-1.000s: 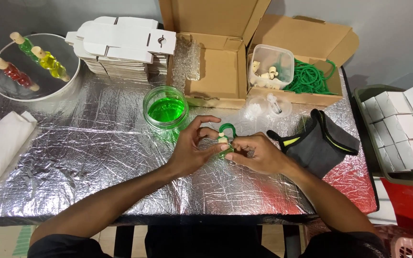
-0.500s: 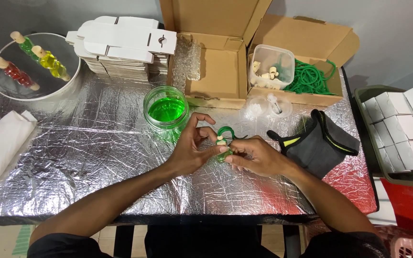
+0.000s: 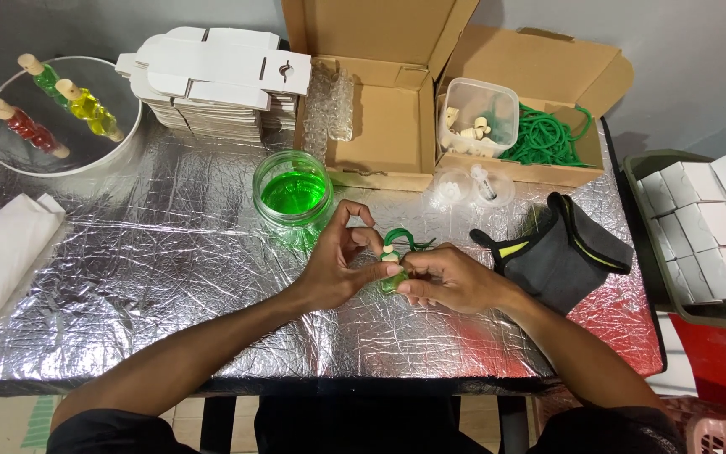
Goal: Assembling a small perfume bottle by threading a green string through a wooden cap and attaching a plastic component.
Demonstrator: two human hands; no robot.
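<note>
Over the middle of the foil-covered table (image 3: 128, 277), my left hand (image 3: 342, 261) and my right hand (image 3: 447, 279) meet on a small bottle of green liquid (image 3: 393, 277) with a pale wooden cap. A green cord loop (image 3: 403, 240) rises from the cap. Fingertips of both hands pinch the bottle and cap, hiding most of it. A glass jar of green liquid (image 3: 292, 192) stands just behind my left hand.
Two open cardboard boxes (image 3: 380, 126) stand at the back, one holding green cords (image 3: 548, 134) and a tub of caps (image 3: 476, 118). A stack of flat white cartons (image 3: 212, 84), a round tray with coloured bottles (image 3: 52, 109), a black pouch (image 3: 565, 248), white cloth (image 3: 2, 261), a crate of white boxes (image 3: 699, 227).
My fingers have shifted slightly on the small bottle and its cap; both hands stay in the same place over the table.
</note>
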